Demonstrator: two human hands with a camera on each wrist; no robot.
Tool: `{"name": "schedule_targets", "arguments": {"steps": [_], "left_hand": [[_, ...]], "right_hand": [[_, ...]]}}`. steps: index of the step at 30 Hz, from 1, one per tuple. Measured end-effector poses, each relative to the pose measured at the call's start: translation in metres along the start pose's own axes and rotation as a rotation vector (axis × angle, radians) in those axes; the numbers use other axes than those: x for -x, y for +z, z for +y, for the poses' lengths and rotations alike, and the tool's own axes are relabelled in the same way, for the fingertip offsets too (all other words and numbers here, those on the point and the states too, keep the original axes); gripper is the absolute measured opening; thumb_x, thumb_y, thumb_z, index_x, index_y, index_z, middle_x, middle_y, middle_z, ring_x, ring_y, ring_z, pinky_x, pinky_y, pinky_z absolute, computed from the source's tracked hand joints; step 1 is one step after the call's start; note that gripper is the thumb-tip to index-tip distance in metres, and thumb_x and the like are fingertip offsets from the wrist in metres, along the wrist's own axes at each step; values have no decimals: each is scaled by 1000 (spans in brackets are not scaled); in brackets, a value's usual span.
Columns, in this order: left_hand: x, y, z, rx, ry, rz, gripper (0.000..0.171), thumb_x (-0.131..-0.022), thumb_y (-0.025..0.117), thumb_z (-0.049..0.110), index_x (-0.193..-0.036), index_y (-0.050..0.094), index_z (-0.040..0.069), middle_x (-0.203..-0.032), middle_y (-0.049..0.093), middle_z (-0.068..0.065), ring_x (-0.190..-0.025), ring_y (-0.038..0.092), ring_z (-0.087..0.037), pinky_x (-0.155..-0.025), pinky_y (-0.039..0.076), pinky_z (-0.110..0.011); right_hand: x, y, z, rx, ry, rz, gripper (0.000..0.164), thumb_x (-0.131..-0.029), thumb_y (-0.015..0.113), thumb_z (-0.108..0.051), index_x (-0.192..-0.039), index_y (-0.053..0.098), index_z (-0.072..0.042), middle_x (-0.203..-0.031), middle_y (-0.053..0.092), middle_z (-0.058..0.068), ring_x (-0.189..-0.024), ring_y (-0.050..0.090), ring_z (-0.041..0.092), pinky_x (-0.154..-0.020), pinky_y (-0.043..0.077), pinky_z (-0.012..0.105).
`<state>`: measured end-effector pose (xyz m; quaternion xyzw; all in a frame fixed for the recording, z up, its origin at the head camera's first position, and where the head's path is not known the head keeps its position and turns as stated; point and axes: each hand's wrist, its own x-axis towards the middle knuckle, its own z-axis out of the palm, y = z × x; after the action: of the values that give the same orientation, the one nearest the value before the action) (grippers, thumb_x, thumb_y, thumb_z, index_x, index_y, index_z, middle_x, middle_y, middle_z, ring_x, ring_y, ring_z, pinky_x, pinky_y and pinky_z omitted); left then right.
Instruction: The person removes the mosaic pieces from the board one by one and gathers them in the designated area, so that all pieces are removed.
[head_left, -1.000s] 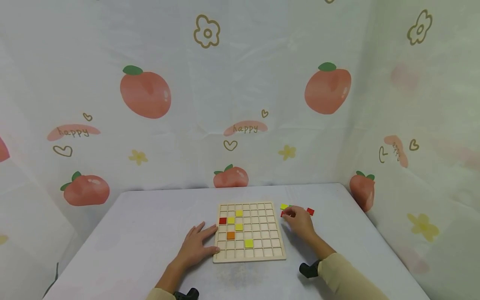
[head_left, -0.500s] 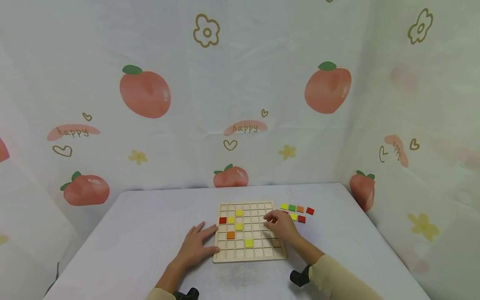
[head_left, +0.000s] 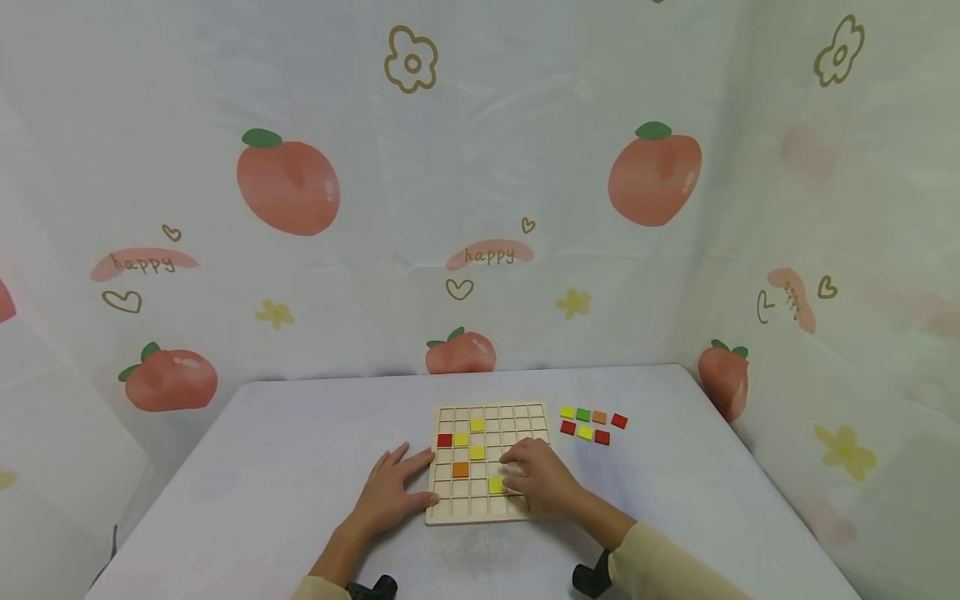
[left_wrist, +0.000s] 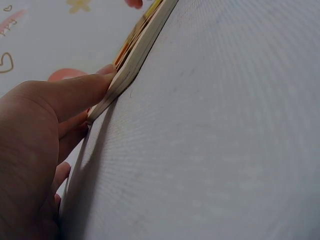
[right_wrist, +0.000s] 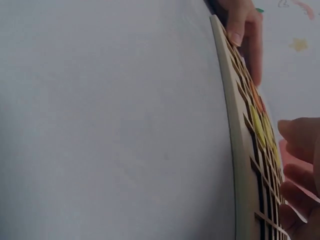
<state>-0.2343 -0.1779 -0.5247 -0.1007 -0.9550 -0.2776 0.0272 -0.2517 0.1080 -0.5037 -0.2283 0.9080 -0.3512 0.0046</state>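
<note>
I sit at a white desk (head_left: 315,442) whose pale top shows a greyish smudge (head_left: 480,546) near me and a fine ribbed texture up close. Beyond it hangs a white backdrop (head_left: 375,317), lightly creased, which turns a corner on my right. It is printed with big peach-red fruits (head_left: 288,187), yellow flowers (head_left: 573,304), outlined hearts and the word "happy". A dark cable (head_left: 112,546) shows by the desk's left side.

The wooden grid board (head_left: 517,423) lies flat on the desk in front of me. Four yellow tiles (head_left: 477,452), a red tile (head_left: 445,440) and an orange tile (head_left: 461,469) sit in its squares. Just beyond its right edge, seven loose tiles (head_left: 583,415) lie in two uneven rows: red, yellow, green and orange.

My left hand (head_left: 386,492) is spread wide, thumb on the board's near left corner, fingers along its left side. My right hand (head_left: 546,479) is over the board's right half, fingers loosely bent, thumb apart from them beside the nearest yellow tile; I cannot tell whether it touches.
</note>
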Motion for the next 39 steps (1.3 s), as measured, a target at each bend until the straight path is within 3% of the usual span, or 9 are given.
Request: {"name": "schedule_targets", "arguments": {"steps": [5,15,22,27,39], "left_hand": [[-1,1,0,2,-6,0,77,-73,74,58,-139,57,22,-143,52,-5,-142,27,-35,-113,14,-61],[0,-1,1,1,1,0,76,-73,75,56,-138,57,21,-142,53,-5,-142,27,-35,-113,13,-60],[0,-1,0,-13,-20,-2,77,-72,75,57,-139,57,22,-144,50,-7,-142,26,-36,-112,15,-63],[-1,0,0,-6,-13,-5,77,-73,74,57,-139,57,22,-143,52,-5,-142,25,-35,-113,13,-62],[-1,0,-3,14,26,0,77,-74,75,56,-138,57,18,-140,54,-2,-142,27,-34,-114,13,-58]], "right_hand": [[2,6,-1,72,-38,-78,24,-82,76,-25,-105,74,-16,-111,59,-4,-102,46,17,-85,46,36],[4,9,-3,156,-66,-61,24,-81,76,-28,-103,75,-19,-112,60,-6,-103,47,16,-87,45,36],[5,11,-7,121,-65,-4,14,-80,76,-22,-93,74,-19,-106,60,-6,-99,47,16,-84,46,35],[2,15,-11,102,-16,25,6,-79,75,-20,-84,71,-19,-101,58,-8,-99,48,16,-83,47,35],[1,17,-11,9,-18,96,14,-82,73,-13,-74,63,-20,-90,57,-7,-89,49,16,-77,45,34]]}}
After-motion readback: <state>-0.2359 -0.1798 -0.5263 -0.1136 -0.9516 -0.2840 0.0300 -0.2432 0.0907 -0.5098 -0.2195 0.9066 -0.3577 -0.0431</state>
